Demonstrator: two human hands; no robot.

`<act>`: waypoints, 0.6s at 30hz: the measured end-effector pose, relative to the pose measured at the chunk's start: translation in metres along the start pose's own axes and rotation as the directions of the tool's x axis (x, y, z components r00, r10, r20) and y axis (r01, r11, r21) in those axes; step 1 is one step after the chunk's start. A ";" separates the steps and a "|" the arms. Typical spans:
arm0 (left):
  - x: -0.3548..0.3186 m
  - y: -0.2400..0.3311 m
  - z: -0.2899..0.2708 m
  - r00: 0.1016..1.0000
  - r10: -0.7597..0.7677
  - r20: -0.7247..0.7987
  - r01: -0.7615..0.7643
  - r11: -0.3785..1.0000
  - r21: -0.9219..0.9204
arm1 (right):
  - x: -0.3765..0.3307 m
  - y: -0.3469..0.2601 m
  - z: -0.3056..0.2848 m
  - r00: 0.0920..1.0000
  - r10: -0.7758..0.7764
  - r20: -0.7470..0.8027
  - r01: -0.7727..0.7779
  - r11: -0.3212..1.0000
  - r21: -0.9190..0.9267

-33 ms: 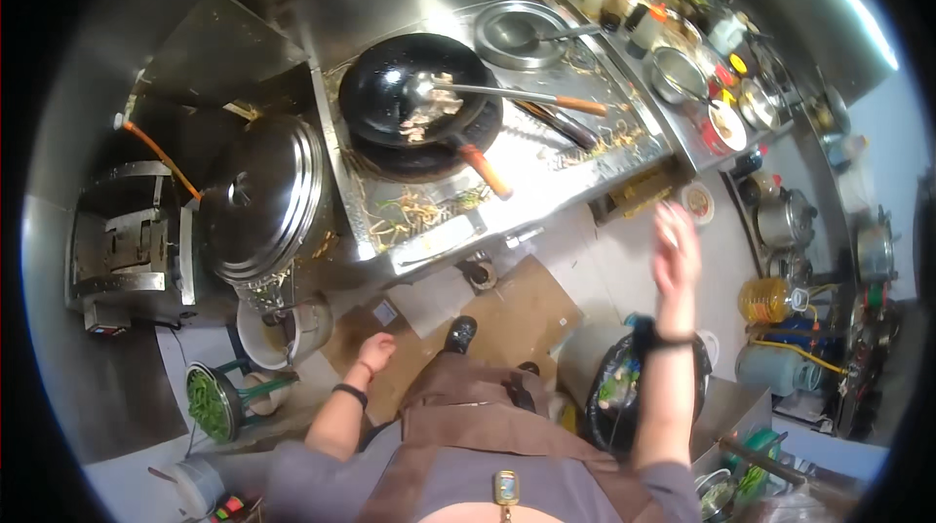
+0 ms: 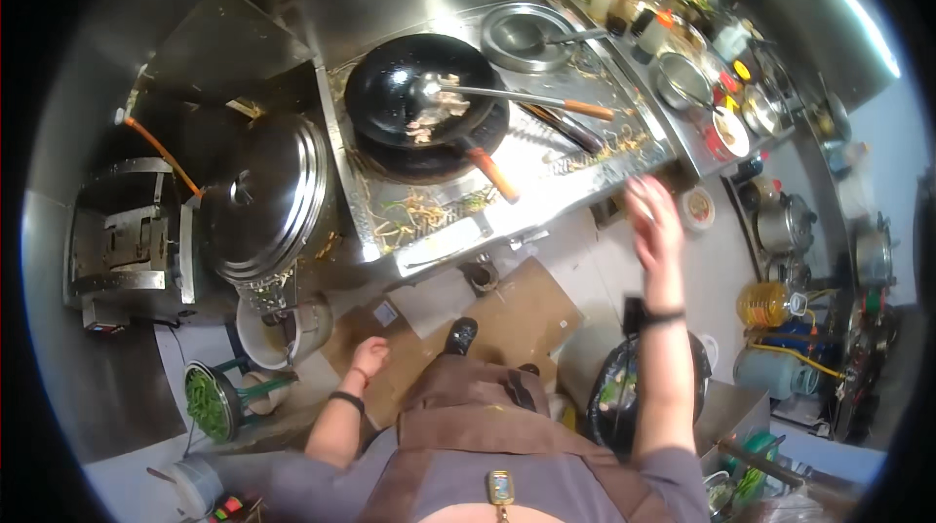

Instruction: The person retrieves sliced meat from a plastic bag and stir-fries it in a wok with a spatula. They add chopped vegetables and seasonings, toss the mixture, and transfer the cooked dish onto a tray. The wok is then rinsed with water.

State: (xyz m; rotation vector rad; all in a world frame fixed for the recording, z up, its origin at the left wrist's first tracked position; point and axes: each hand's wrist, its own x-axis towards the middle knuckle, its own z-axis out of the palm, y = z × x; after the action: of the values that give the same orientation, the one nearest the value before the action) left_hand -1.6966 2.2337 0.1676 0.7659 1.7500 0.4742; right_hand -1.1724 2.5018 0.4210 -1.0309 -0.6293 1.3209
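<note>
Right hand (image 2: 657, 235) unfurled, blurred — left hand (image 2: 370, 355) curled, palm hidden, cannot tell grip — food (image 2: 439, 114) in wok (image 2: 385, 84) indistinct.

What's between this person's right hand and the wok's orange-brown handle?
In the head view, the stove's bright steel front edge lies between the right hand and the handle.

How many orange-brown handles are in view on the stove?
2: the wok handle on the near side of the wok, and the ladle handle farther right. Others may be hidden.
</note>
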 end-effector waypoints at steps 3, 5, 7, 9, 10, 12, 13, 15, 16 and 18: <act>-0.017 -0.065 -0.048 0.974 -0.155 -0.163 0.080 0.916 -0.394 | 0.098 0.068 0.126 0.968 0.097 0.233 -0.062 0.987 -0.150; -0.054 -0.100 -0.067 0.905 -0.320 -0.280 0.155 0.861 -0.484 | 0.139 0.114 0.200 0.947 0.176 0.267 -0.075 0.933 -0.351; -0.080 -0.205 -0.091 0.969 -0.223 -0.111 0.053 0.619 -0.784 | 0.180 0.158 0.245 0.969 0.073 0.236 0.110 0.726 -0.679; -0.120 -0.285 -0.098 0.993 -0.109 -0.055 0.022 0.604 -0.797 | 0.207 0.165 0.260 0.968 0.027 0.249 0.180 0.616 -0.767; -0.134 -0.304 -0.089 0.951 0.246 0.190 0.206 -0.043 -0.978 | 0.217 0.166 0.262 0.967 0.003 0.253 0.210 0.552 -0.807; -0.161 -0.317 -0.076 0.992 0.002 0.123 0.112 0.396 -0.911 | 0.235 0.166 0.262 0.968 -0.107 0.228 0.251 0.473 -0.845; -0.150 -0.306 -0.058 0.973 -0.228 0.035 0.205 0.783 -0.587 | 0.247 0.160 0.244 0.955 -0.193 0.223 0.285 0.398 -0.872; -0.143 -0.295 -0.037 0.931 -0.365 0.000 0.347 0.884 -0.313 | 0.264 0.155 0.198 0.879 -0.335 0.338 0.340 -0.055 -0.939; -0.125 -0.286 -0.038 0.940 -0.339 0.043 0.339 0.906 -0.253 | 0.291 0.150 0.134 0.857 -0.308 0.414 0.329 -0.291 -0.898; -0.114 -0.284 -0.034 0.943 -0.318 0.097 0.331 0.926 -0.181 | 0.285 0.157 0.098 0.876 -0.232 0.422 0.242 -0.545 -0.802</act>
State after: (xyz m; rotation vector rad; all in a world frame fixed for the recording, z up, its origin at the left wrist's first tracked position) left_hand -1.7816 1.9543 0.0705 0.3386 1.6976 0.3818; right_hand -1.2782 2.7913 0.2773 -2.0315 -2.2069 -0.3353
